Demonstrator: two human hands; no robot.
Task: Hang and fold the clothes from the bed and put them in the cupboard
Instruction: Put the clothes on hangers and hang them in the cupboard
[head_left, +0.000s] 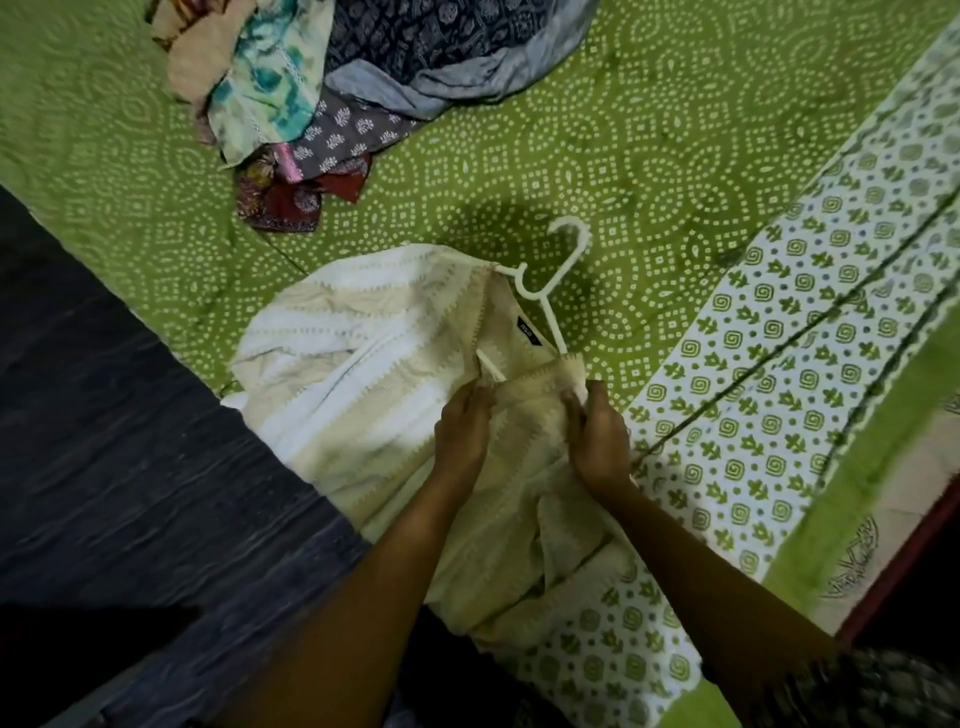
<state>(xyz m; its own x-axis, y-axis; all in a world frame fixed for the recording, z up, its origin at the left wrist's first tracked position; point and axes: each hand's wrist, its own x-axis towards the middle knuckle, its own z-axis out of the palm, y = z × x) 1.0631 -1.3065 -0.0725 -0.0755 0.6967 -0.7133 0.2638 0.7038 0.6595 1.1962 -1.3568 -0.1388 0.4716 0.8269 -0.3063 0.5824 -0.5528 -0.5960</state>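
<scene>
Both hands close together: left hand (465, 431) pinches cream top (363, 364) at neck, right hand (602, 441) grips its shoulder. Top lies on bed (649, 130) w/ white hanger (551, 275) half in. Messy pile of clothes (322, 93) at back not done yet, so prob near start.

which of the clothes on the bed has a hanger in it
The cream and white striped garment gripped by the left hand and right hand: a white plastic hanger sticks out of its neck. The heap of printed clothes farther back shows none.
</scene>
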